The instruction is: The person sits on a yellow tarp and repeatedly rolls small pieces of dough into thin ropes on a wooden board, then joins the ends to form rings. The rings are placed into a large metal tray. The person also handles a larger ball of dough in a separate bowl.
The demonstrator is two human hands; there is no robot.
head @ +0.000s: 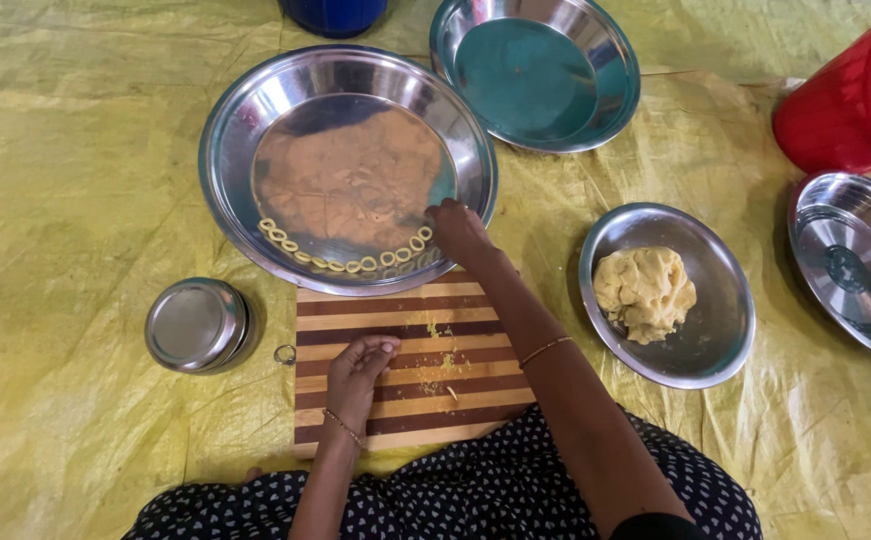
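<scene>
A large steel plate [226, 150] lies in front of me with a curved row of several small dough rings [346, 262] along its near edge. My right hand [456, 228] reaches to the right end of that row, fingertips on the last ring. My left hand [359, 365] rests loosely curled on a striped wooden cutting board [411, 395] that carries yellow dough crumbs [443, 360]. A lump of yellow dough [644, 290] sits in a smaller steel bowl [721, 340] to the right.
Everything lies on a yellow plastic sheet [76, 180]. An upside-down steel cup [199, 324] and a small ring [286, 353] lie left of the board. An empty steel plate [541, 70] sits at the back, another steel plate [856, 260] and a red bucket [851, 100] at the right.
</scene>
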